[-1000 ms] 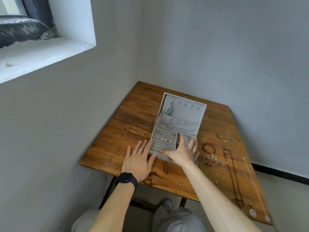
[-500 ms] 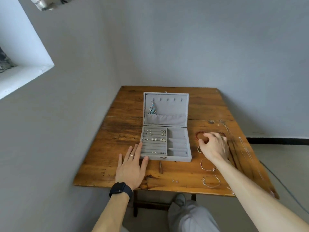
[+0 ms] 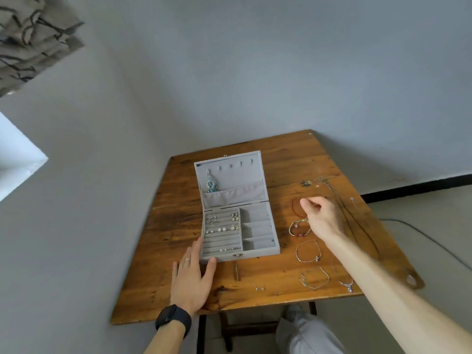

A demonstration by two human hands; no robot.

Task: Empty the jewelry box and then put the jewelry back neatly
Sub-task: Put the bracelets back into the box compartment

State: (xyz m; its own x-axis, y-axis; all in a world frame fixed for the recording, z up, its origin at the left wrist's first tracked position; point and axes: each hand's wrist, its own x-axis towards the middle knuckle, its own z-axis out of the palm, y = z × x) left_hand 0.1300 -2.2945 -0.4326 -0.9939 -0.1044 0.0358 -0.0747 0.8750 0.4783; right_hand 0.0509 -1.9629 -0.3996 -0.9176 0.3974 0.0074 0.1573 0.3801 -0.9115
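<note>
The grey jewelry box (image 3: 255, 254) stands open on the wooden table (image 3: 176, 215). Several earrings (image 3: 222, 226) sit in its left ring rows, and a turquoise pendant (image 3: 211, 186) hangs in the lid. My left hand (image 3: 191, 277) lies flat, fingers apart, touching the box's front left corner. My right hand (image 3: 321, 215) hovers right of the box, thumb and forefinger pinched at the far edge of a red bead bracelet (image 3: 295, 208), which lies flat. Whether the fingers grip it is unclear.
Right of the box lie a green cord bracelet (image 3: 297, 229), two thin chain bracelets (image 3: 307, 251) (image 3: 315, 278) and long necklaces (image 3: 357, 218). A small pair of studs (image 3: 260, 287) sits near the front edge. Walls close the table's left and far sides. A cable (image 3: 421, 231) runs across the floor.
My right hand left the box and moved right to the red bead bracelet. My left hand slid up against the box's corner. The view has swung right.
</note>
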